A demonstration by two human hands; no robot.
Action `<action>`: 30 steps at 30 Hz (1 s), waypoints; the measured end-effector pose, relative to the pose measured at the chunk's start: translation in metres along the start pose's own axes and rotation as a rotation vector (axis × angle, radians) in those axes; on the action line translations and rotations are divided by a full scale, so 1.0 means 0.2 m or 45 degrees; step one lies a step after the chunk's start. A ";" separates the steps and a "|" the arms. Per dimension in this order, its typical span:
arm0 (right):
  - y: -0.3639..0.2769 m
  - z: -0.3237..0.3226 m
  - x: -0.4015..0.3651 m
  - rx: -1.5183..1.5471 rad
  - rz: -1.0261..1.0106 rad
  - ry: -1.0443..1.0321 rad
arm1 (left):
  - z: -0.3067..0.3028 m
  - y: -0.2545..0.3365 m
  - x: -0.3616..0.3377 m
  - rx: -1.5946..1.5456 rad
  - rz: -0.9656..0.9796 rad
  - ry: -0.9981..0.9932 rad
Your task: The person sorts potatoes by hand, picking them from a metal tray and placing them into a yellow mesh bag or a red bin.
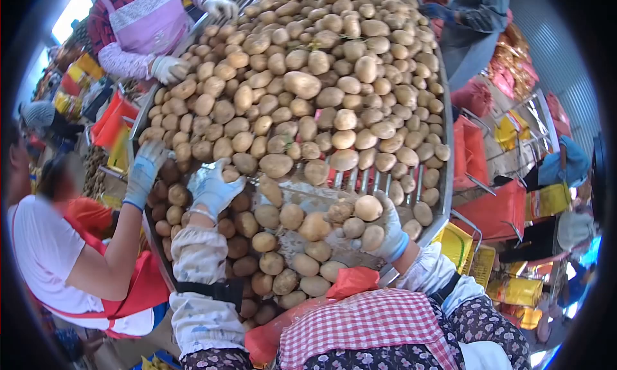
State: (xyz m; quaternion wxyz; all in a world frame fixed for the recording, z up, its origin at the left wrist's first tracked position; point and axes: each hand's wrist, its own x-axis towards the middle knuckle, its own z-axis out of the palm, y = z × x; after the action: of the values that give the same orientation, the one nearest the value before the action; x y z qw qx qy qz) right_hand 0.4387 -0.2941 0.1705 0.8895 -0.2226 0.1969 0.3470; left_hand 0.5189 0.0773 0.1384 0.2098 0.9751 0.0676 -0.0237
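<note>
Currently, the gloved right hand is curling its fingers around a potato, clamping it near the right edge of the desk. The left hand, also gloved, is lying palm down on darker potatoes at the near left; I cannot tell whether it is gripping one. Beyond both hands a heap of pale potatoes is covering the desk. A co-worker's blue-gloved hand is reaching in just beside the left hand, and another person's white glove is touching the heap's far edge.
</note>
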 end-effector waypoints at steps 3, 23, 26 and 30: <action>-0.02 0.04 -0.05 0.130 0.036 -0.193 | -0.01 -0.06 -0.08 -0.829 -0.122 -0.008; -0.11 -0.24 -0.40 -0.184 -0.465 0.392 | 0.31 1.12 -0.78 -2.658 -0.606 -1.179; -0.20 -0.30 -0.45 -0.402 -0.289 0.044 | 0.40 1.25 -0.77 -2.355 -0.468 -1.013; -0.33 -0.50 -0.49 -0.218 -0.186 -0.018 | 0.44 1.48 -0.75 -2.029 -0.350 -1.004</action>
State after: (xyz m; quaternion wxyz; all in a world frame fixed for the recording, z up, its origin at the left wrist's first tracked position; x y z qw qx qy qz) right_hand 0.3978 -0.4425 0.1550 0.8915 -0.3092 0.1435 0.2985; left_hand 0.4113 -0.2442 0.1902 0.8271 0.4447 0.1033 -0.3278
